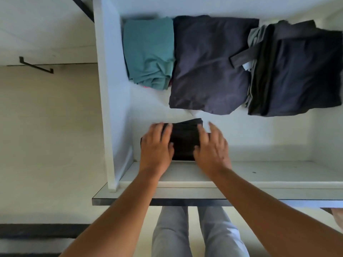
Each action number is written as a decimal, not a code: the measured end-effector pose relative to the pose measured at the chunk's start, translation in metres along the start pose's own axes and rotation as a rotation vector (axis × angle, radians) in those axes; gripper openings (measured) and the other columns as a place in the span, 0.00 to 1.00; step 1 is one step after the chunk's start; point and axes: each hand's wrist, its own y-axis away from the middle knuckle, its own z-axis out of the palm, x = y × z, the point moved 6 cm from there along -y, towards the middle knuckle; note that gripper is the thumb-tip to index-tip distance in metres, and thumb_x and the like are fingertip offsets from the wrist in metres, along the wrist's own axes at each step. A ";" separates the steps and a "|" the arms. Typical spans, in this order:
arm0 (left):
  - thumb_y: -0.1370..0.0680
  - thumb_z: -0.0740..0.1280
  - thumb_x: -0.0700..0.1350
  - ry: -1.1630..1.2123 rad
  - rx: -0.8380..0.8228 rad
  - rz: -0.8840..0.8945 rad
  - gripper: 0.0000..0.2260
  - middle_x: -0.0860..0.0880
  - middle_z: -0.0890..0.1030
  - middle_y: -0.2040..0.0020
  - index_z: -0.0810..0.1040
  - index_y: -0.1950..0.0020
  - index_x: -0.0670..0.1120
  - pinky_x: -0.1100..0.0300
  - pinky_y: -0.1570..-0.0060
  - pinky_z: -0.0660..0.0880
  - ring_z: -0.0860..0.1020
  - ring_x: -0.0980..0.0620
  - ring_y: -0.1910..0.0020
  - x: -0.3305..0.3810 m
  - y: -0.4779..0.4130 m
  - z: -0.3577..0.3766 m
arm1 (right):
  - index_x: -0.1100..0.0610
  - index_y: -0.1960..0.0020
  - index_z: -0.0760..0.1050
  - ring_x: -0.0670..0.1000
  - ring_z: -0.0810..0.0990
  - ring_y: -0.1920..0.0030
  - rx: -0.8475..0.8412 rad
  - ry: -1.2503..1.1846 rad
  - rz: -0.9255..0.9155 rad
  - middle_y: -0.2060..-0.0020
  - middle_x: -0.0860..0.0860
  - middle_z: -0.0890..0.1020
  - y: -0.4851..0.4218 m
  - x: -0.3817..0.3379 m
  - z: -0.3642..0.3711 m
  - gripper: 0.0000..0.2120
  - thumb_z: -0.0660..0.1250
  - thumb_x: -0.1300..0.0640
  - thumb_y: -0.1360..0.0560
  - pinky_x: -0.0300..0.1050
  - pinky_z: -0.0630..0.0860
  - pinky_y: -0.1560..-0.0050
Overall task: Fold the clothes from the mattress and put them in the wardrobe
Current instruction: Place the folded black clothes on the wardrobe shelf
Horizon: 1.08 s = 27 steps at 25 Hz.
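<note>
Matt cloth on smooth white board

Between the left hand [157,143] and right hand [211,147], the black folded garment [182,141] is matt cloth. Beyond the hands, the teal top [148,52] is soft, creased fabric and the navy garment [209,67] is matt. The wardrobe shelf [269,171] beneath is smooth white laminate.

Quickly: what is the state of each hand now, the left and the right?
Left hand: open, fingers laid flat on the black folded garment.
Right hand: open, fingers spread, resting on the same garment.
</note>
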 end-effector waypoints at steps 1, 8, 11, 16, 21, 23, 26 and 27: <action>0.21 0.67 0.52 -0.067 -0.105 0.113 0.30 0.44 0.65 0.22 0.64 0.20 0.49 0.41 0.28 0.65 0.63 0.39 0.22 0.003 -0.002 0.010 | 0.52 0.20 0.60 0.62 0.61 0.22 -0.040 0.083 -0.181 0.20 0.59 0.60 -0.003 -0.007 0.009 0.35 0.68 0.53 0.25 0.60 0.66 0.26; 0.19 0.57 0.66 -0.285 -0.459 0.122 0.37 0.45 0.45 0.15 0.40 0.17 0.58 0.41 0.21 0.51 0.45 0.41 0.17 -0.040 -0.018 0.055 | 0.46 0.17 0.41 0.60 0.48 0.18 -0.332 0.389 -0.437 0.17 0.54 0.45 -0.037 0.012 0.047 0.35 0.57 0.44 0.16 0.63 0.56 0.21; 0.19 0.54 0.66 -0.272 -0.462 0.098 0.37 0.43 0.44 0.16 0.41 0.16 0.55 0.40 0.21 0.49 0.44 0.40 0.17 -0.027 -0.014 0.039 | 0.46 0.17 0.40 0.61 0.45 0.18 -0.380 0.372 -0.384 0.17 0.56 0.43 -0.027 0.009 0.025 0.36 0.54 0.38 0.17 0.63 0.53 0.21; 0.20 0.47 0.69 -0.016 -0.577 0.088 0.38 0.48 0.41 0.16 0.41 0.16 0.52 0.43 0.19 0.47 0.40 0.46 0.17 0.021 0.042 -0.016 | 0.47 0.17 0.46 0.60 0.48 0.18 -0.532 0.238 -0.341 0.17 0.57 0.48 0.052 0.009 -0.039 0.45 0.32 0.26 0.28 0.61 0.55 0.22; 0.18 0.52 0.67 0.081 -0.704 0.187 0.34 0.51 0.48 0.15 0.49 0.16 0.53 0.44 0.20 0.52 0.46 0.48 0.17 0.069 0.109 -0.047 | 0.46 0.17 0.51 0.60 0.56 0.19 -0.635 0.206 -0.307 0.18 0.57 0.54 0.141 0.037 -0.065 0.52 0.24 0.23 0.32 0.60 0.59 0.22; 0.18 0.54 0.67 0.042 -0.730 0.234 0.34 0.50 0.51 0.15 0.51 0.16 0.53 0.44 0.20 0.56 0.50 0.47 0.17 0.081 0.122 -0.047 | 0.49 0.19 0.59 0.60 0.66 0.23 -0.519 0.230 -0.303 0.21 0.58 0.64 0.157 0.053 -0.065 0.37 0.43 0.30 0.20 0.60 0.66 0.26; 0.16 0.62 0.56 -0.075 -0.656 0.331 0.30 0.49 0.60 0.17 0.55 0.17 0.51 0.46 0.24 0.63 0.57 0.45 0.18 0.092 0.131 -0.044 | 0.53 0.26 0.72 0.60 0.79 0.34 -0.319 0.256 -0.222 0.32 0.57 0.79 0.168 0.082 -0.071 0.25 0.70 0.53 0.22 0.56 0.74 0.34; 0.16 0.63 0.50 -0.095 -0.619 0.332 0.28 0.49 0.63 0.18 0.57 0.18 0.51 0.46 0.25 0.66 0.60 0.46 0.19 0.093 0.131 -0.045 | 0.53 0.28 0.75 0.60 0.81 0.37 -0.299 0.239 -0.177 0.36 0.56 0.81 0.169 0.088 -0.074 0.25 0.73 0.59 0.25 0.55 0.77 0.37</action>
